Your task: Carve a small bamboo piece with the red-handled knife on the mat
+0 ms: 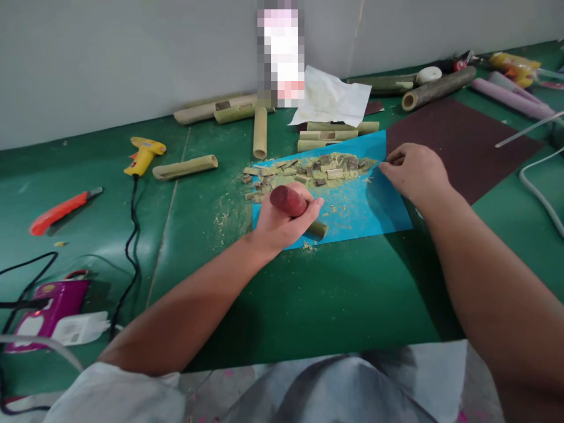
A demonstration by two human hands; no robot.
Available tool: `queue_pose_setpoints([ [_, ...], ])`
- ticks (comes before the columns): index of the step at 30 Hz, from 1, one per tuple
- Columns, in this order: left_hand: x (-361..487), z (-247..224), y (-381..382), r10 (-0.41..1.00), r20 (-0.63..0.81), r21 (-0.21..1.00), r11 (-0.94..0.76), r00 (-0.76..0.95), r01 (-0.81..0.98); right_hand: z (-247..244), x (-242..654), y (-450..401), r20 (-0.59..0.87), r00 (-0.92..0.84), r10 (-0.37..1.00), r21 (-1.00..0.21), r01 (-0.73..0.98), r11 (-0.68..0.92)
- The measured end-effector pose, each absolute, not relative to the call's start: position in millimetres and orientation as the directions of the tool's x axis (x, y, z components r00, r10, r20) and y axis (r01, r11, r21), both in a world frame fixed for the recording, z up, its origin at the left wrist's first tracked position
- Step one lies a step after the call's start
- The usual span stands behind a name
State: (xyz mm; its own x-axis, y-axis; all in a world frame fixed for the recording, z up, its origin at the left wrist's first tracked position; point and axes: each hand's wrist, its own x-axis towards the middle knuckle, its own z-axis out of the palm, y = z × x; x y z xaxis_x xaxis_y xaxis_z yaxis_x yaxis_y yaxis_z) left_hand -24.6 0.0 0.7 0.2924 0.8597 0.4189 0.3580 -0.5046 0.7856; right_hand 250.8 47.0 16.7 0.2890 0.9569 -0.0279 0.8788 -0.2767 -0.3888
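Note:
My left hand (282, 220) is closed around a dark red, round-ended handle (288, 201); the rest of that tool is hidden by the hand. A short green bamboo piece (318, 230) shows just below the fingers, and I cannot tell whether the hand grips it too. With thumb and fingers pinched, my right hand (416, 173) holds the upper right edge of a blue sheet (379, 205), which is slightly raised there. Bamboo chips and sawdust (326, 169) lie heaped along the far part of the sheet, spilling past its left edge.
On the green table (308, 305) lie cut bamboo tubes (259, 132), a yellow glue gun (145, 155), an orange utility knife (61, 212) and a purple power strip (57, 305) with cords. A dark brown sheet (458, 141) and white paper (332, 97) lie toward the grey wall.

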Motion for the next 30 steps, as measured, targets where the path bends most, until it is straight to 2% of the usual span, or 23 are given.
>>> queue_pose_setpoints([
  [9, -23.8, 4.6, 0.4, 0.856, 0.438, 0.773, -0.514, 0.274, 0.372, 21.3, 255.5, 46.2, -0.004, 0.306, 0.952, -0.381, 0.880, -0.284],
  [14, -22.8, 2.6, 1.2, 0.867, 0.428, 0.792, -0.496, 0.255, 0.355, 32.8, 259.9, 41.3, -0.006, 0.339, 0.941, -0.268, 0.906, -0.328],
  [23, -22.6, 3.9, 0.9, 0.871, 0.393, 0.814, -0.478, 0.295, 0.329, 48.6, 268.8, 40.2, -0.111, 0.445, 0.889, -0.071, 0.888, -0.454],
  [25, -22.3, 3.8, 0.8, 0.880, 0.383, 0.827, -0.463, 0.282, 0.320, 52.2, 264.4, 37.1, -0.040, 0.467, 0.883, -0.109, 0.877, -0.469],
  [27, -21.7, 3.3, 0.5, 0.887, 0.376, 0.840, -0.449, 0.269, 0.306, 55.3, 253.5, 31.3, 0.154, 0.460, 0.875, -0.224, 0.878, -0.422],
  [28, -21.3, 3.1, 0.3, 0.890, 0.375, 0.845, -0.443, 0.261, 0.299, 56.2, 245.7, 27.6, 0.261, 0.420, 0.869, -0.275, 0.895, -0.351],
  [30, -20.5, 2.6, 0.2, 0.896, 0.371, 0.852, -0.432, 0.243, 0.294, 55.7, 226.6, 18.6, 0.337, 0.266, 0.903, -0.294, 0.941, -0.168],
])
